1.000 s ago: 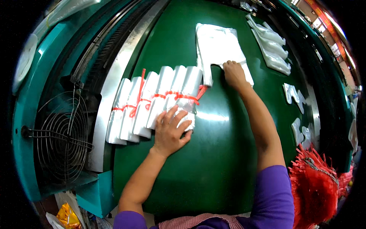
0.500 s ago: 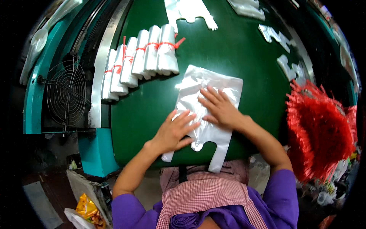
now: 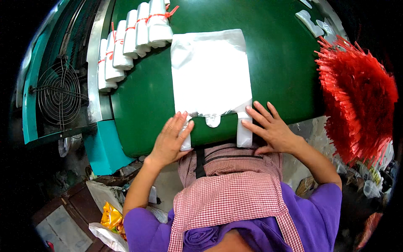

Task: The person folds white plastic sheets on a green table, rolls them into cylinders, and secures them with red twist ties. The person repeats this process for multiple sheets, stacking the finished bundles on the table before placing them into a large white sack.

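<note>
A flat stack of white plastic T-shirt bags [image 3: 212,75] lies in front of me, its two handle straps and small middle tab toward my body. My left hand [image 3: 169,140] rests on the left strap, fingers stretched out. On the right strap, my right hand [image 3: 275,131] touches the outer edge with its fingertips, fingers spread. Neither hand grips anything. At the upper left, several rolled bundles of clear plastic bags [image 3: 160,27] lie side by side, tied with red string.
The green work table [image 3: 281,71] ends at my apron [image 3: 226,195]. A big bunch of red plastic ties [image 3: 357,105] hangs at the right edge. White plastic scraps [image 3: 310,23] lie at the far right. On the left is a round wire fan guard [image 3: 61,94] beside a metal rail.
My hands have slid from the middle of the bag stack down to its straps and apart. The stack now lies straighter and flatter. The whole view has shifted.
</note>
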{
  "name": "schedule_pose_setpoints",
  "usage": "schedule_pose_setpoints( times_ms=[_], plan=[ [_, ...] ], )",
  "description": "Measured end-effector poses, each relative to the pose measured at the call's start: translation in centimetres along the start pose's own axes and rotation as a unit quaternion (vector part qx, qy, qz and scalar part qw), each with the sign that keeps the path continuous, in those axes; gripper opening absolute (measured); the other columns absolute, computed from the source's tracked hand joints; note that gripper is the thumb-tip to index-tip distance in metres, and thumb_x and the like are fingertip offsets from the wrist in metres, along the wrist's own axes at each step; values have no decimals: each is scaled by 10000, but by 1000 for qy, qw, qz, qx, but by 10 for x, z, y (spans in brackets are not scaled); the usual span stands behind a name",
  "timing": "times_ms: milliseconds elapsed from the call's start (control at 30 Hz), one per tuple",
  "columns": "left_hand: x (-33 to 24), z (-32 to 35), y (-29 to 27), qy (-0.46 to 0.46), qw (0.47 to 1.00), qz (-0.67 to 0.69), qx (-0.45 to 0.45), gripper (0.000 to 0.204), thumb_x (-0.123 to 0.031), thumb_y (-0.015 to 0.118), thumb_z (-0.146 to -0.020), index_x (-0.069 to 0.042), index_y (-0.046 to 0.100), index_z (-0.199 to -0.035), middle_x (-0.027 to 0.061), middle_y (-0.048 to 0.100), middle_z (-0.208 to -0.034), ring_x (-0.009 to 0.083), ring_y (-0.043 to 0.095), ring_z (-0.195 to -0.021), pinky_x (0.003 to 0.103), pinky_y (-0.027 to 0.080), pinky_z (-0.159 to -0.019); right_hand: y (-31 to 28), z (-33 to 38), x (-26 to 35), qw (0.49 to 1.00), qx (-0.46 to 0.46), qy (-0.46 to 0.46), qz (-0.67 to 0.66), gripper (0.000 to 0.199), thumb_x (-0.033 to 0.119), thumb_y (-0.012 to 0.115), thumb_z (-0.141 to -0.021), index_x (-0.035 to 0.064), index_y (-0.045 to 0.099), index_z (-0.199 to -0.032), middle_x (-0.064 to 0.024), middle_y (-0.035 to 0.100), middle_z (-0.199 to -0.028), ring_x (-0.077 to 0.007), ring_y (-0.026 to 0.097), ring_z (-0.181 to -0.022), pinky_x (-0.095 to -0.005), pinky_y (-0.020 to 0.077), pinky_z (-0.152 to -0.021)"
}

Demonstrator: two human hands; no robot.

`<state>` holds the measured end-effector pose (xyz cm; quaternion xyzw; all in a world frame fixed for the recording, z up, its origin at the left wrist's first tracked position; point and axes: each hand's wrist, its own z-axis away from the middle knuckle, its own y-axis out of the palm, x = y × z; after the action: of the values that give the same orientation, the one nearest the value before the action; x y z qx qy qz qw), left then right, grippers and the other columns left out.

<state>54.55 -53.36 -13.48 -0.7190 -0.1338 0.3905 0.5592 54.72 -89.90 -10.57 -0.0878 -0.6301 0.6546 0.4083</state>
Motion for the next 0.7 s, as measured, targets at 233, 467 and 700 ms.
schedule_pose_setpoints(
  times_ms=[233,467,700],
  plan=[
    [18,-15,-32,-16,998,-41,53,924,-379,775,-640,-97,356,-1414,150,285,-1502,368,250,-1390,520,220,-1107,25,-28,-1,971,-225,83,13,818,351,726,-701,107,384,-1402,-125,265,-1512,-305,229,-1405,-506,178,-1109],
    [28,-16,-33,63,994,-62,-57,254,14,648,-744,-71,618,-981,115,584,-1243,319,468,-1260,477,325,-1064,29,-21,-12,970,-230,-74,-2,365,178,607,-796,151,584,-1159,-121,476,-1341,-311,409,-1297,-512,282,-1073],
    [11,-102,-19,-26,978,165,-127,103,-132,611,-849,-35,623,-882,142,634,-747,311,635,-688,390,488,-594,-3,-56,-9,930,-256,-104,-243,199,31,621,-799,64,595,-993,-111,584,-979,-307,575,-975,-418,449,-882]
  ],
)
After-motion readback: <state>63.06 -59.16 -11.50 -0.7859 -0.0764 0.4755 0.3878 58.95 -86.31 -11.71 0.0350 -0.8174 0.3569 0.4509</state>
